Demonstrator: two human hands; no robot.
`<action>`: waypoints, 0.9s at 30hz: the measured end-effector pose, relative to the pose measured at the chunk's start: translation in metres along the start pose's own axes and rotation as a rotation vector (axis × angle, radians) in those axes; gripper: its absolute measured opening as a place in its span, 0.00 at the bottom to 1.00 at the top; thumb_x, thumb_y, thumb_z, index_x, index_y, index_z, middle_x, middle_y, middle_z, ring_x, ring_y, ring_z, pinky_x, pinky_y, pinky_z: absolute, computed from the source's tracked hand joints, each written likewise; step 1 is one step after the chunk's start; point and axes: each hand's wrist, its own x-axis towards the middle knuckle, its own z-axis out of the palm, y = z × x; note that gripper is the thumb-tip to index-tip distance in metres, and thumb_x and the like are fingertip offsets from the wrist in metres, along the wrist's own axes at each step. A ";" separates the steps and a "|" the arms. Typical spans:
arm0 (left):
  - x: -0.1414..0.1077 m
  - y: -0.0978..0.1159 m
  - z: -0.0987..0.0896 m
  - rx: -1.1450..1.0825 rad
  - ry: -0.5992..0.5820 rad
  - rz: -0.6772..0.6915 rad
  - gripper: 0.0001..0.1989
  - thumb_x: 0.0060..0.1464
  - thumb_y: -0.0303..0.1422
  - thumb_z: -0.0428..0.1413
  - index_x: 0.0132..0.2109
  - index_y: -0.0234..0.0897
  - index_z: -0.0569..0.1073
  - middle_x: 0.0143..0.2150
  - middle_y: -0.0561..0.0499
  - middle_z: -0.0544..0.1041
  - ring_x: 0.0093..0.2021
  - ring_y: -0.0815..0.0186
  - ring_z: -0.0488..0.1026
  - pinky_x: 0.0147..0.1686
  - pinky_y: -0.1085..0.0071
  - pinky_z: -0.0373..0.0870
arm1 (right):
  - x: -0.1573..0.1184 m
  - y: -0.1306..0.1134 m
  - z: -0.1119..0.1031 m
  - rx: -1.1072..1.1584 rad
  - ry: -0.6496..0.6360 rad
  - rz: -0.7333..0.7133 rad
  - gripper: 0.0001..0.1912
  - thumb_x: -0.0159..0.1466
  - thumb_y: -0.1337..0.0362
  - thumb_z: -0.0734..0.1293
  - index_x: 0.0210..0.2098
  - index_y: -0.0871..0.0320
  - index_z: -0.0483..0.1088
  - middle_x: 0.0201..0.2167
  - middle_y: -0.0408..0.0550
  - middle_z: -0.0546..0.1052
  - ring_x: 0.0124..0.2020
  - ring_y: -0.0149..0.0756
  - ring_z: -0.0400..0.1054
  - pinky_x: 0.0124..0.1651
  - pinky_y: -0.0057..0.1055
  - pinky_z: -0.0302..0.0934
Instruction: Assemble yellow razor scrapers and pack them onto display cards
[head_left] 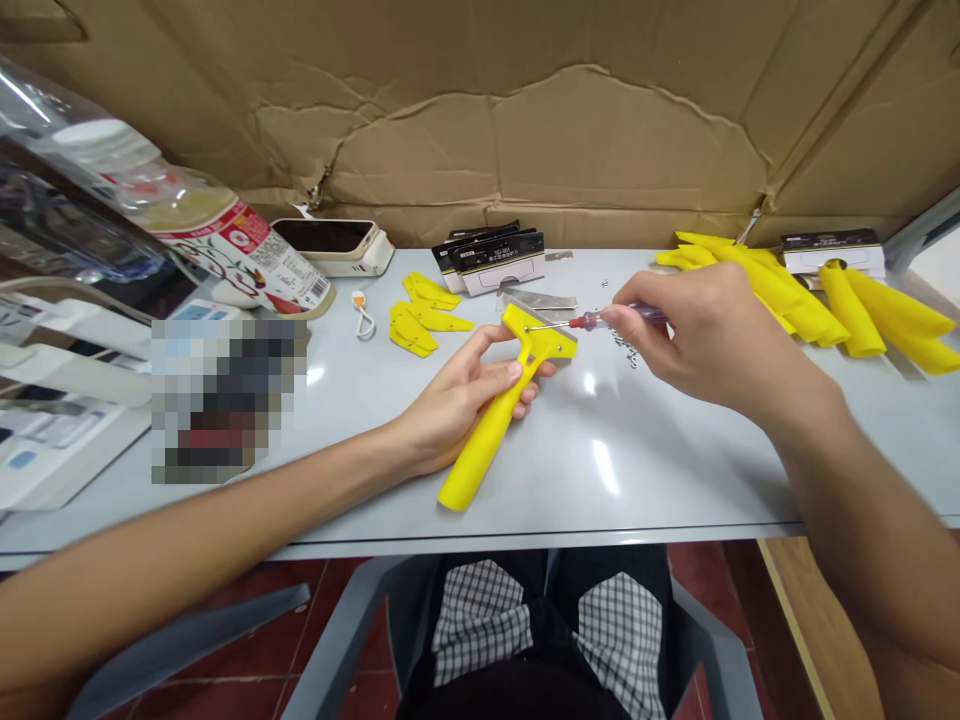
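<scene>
A glossy pale table [675,485] carries yellow plates [411,331], loose screws [633,363] and yellow handles [804,302].

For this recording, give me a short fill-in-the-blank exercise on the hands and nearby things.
The left hand holds a scraper coloured ____.
The right hand holds a ____.
The loose screws lie nearer the right hand than the ____ one.
The bottle has a cap coloured ____.

Missing words: yellow; screwdriver; left; white.
</scene>
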 end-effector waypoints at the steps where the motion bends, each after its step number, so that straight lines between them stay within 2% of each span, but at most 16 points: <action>1: 0.000 0.000 0.000 -0.002 -0.001 0.001 0.17 0.68 0.27 0.61 0.57 0.43 0.65 0.48 0.43 0.83 0.35 0.69 0.76 0.35 0.73 0.72 | 0.000 -0.001 0.000 0.004 -0.015 0.012 0.14 0.76 0.54 0.64 0.37 0.52 0.75 0.22 0.43 0.76 0.23 0.38 0.67 0.31 0.37 0.54; 4: 0.000 0.001 0.001 -0.005 -0.005 0.001 0.17 0.67 0.27 0.61 0.57 0.43 0.65 0.48 0.43 0.83 0.35 0.69 0.76 0.35 0.73 0.72 | -0.001 -0.004 -0.003 0.052 -0.075 0.058 0.10 0.73 0.55 0.67 0.47 0.53 0.74 0.22 0.41 0.73 0.22 0.39 0.65 0.30 0.37 0.54; 6: 0.000 0.001 0.001 -0.003 -0.008 0.000 0.16 0.67 0.27 0.61 0.57 0.43 0.65 0.48 0.43 0.83 0.35 0.69 0.76 0.35 0.73 0.72 | -0.001 -0.006 -0.005 0.085 -0.094 0.054 0.12 0.71 0.59 0.69 0.52 0.54 0.72 0.24 0.42 0.75 0.23 0.40 0.66 0.30 0.38 0.55; 9: 0.000 0.000 0.000 0.003 -0.011 0.004 0.16 0.68 0.26 0.61 0.56 0.43 0.65 0.48 0.44 0.83 0.35 0.69 0.76 0.35 0.73 0.72 | -0.002 -0.004 -0.006 0.127 -0.051 -0.007 0.10 0.69 0.65 0.68 0.50 0.53 0.73 0.32 0.46 0.80 0.28 0.41 0.72 0.32 0.39 0.60; 11: 0.000 0.000 0.000 0.010 -0.010 0.005 0.16 0.68 0.27 0.60 0.57 0.43 0.65 0.48 0.43 0.83 0.35 0.69 0.76 0.35 0.73 0.72 | -0.001 -0.002 -0.005 0.130 -0.014 -0.027 0.06 0.70 0.65 0.68 0.46 0.53 0.73 0.34 0.47 0.82 0.31 0.42 0.74 0.34 0.38 0.62; 13: 0.000 -0.001 -0.001 0.026 -0.008 0.004 0.16 0.69 0.27 0.60 0.58 0.43 0.64 0.49 0.43 0.83 0.35 0.69 0.76 0.35 0.73 0.73 | 0.000 -0.001 -0.004 0.099 -0.013 -0.009 0.04 0.71 0.61 0.68 0.43 0.53 0.74 0.32 0.46 0.81 0.30 0.42 0.74 0.35 0.38 0.61; 17: 0.000 -0.001 -0.002 0.052 -0.008 0.007 0.17 0.69 0.28 0.60 0.58 0.43 0.64 0.50 0.42 0.83 0.36 0.69 0.76 0.35 0.74 0.73 | 0.002 -0.002 -0.004 0.033 -0.075 0.067 0.13 0.75 0.54 0.65 0.37 0.53 0.75 0.27 0.46 0.80 0.28 0.42 0.72 0.35 0.38 0.58; 20: 0.000 -0.001 -0.001 0.050 -0.011 0.006 0.17 0.69 0.28 0.60 0.58 0.43 0.64 0.49 0.43 0.83 0.35 0.70 0.75 0.35 0.74 0.72 | 0.000 -0.005 -0.006 0.064 -0.087 0.083 0.11 0.74 0.54 0.66 0.46 0.53 0.75 0.26 0.45 0.77 0.26 0.43 0.70 0.33 0.39 0.57; 23: 0.000 -0.001 -0.001 0.038 -0.014 0.006 0.17 0.69 0.28 0.60 0.58 0.43 0.64 0.48 0.44 0.83 0.35 0.69 0.75 0.35 0.73 0.72 | -0.002 -0.008 -0.008 0.130 -0.104 0.052 0.14 0.70 0.60 0.68 0.55 0.53 0.72 0.29 0.45 0.78 0.27 0.42 0.70 0.33 0.39 0.59; 27: 0.001 -0.001 -0.001 0.018 -0.013 0.009 0.17 0.68 0.28 0.61 0.57 0.43 0.64 0.48 0.44 0.83 0.35 0.69 0.75 0.35 0.73 0.72 | -0.002 -0.006 -0.008 0.179 -0.079 -0.005 0.10 0.69 0.65 0.67 0.50 0.53 0.73 0.35 0.48 0.82 0.31 0.42 0.74 0.35 0.38 0.61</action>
